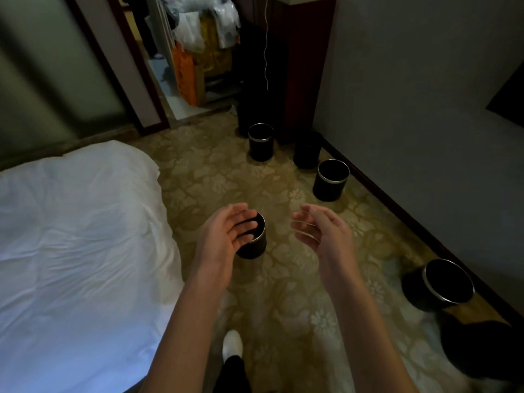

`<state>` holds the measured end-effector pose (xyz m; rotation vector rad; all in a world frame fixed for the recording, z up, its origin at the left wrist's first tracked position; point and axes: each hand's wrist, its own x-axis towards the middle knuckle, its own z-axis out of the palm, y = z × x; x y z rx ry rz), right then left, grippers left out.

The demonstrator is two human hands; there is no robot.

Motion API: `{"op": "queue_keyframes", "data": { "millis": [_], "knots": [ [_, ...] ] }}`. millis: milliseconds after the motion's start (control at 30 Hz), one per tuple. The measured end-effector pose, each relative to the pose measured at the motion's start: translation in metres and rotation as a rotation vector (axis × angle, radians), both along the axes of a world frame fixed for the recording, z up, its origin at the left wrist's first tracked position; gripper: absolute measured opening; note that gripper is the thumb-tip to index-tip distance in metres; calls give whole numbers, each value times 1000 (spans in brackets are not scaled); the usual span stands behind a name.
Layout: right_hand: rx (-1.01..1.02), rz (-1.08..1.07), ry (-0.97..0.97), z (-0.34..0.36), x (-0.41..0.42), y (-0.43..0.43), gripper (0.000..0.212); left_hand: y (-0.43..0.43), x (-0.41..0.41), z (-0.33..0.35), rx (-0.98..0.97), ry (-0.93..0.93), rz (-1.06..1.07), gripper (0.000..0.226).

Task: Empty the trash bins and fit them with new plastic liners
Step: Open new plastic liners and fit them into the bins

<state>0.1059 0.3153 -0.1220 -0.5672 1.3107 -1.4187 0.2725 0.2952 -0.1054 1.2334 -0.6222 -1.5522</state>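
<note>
Shoe [232, 343]: white, on patterned carpet [283, 293], beside a white bed [79, 222].
Left hand [224, 236]: open, fingers spread, holding nothing; it overlaps the nearest bin [255, 242], but whether it touches cannot be told.
Right hand [323, 231]: open, palm inward, empty, apart from every bin.
Risk: the room is dim, so a careless reach could likely tip the nearest bin. Neither hand holds a liner.
Nearest bin, look: small black cylinder with a silver rim, upright on the carpet; the inside is too dark to tell whether it is lined.
Right bin [438, 285]: same kind, near the wall, seemingly tilted.
Far bins [331, 180]: three more, farther off along the wall.
Cart [198, 46]: in the doorway, piled with bags.
</note>
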Motion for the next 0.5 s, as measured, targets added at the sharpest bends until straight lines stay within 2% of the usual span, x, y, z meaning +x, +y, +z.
{"op": "queue_keyframes", "data": {
  "millis": [200, 500],
  "knots": [
    [31, 11, 59, -9, 11, -66, 21, -72, 17, -18, 22, 35, 17, 25],
    [51, -4, 115, 1, 54, -222, 20, -242, 49, -24, 4, 95, -47, 26]
  ]
}}
